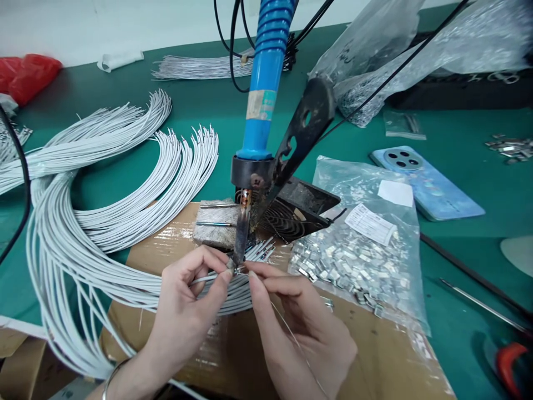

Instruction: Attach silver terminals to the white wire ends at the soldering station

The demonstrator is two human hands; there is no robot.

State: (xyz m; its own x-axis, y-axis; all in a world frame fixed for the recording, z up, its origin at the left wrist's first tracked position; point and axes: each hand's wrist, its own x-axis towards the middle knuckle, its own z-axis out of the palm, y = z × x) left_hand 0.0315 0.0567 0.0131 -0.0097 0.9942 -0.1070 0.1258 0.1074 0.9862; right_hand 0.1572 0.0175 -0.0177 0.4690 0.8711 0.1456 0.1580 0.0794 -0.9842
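A blue-handled soldering iron (263,72) is held in a black metal stand, its tip (241,241) pointing down between my hands. My left hand (187,300) pinches the end of a white cable (210,276) right at the tip, along with a small metal piece mostly hidden by the fingertips. Thumb and forefinger of my right hand (295,328) are closed on a thin solder wire (298,349), which trails down across the palm. The solder's front end meets the cable end near the iron tip; the exact contact is too small to tell.
White cable bundles (145,222) curve across the left and under my hands, on cardboard (375,355). To the right lie a bag of small metal clips (353,266), a phone (441,186) and a screwdriver (483,303). A fibrous block (214,225) sits behind the iron tip.
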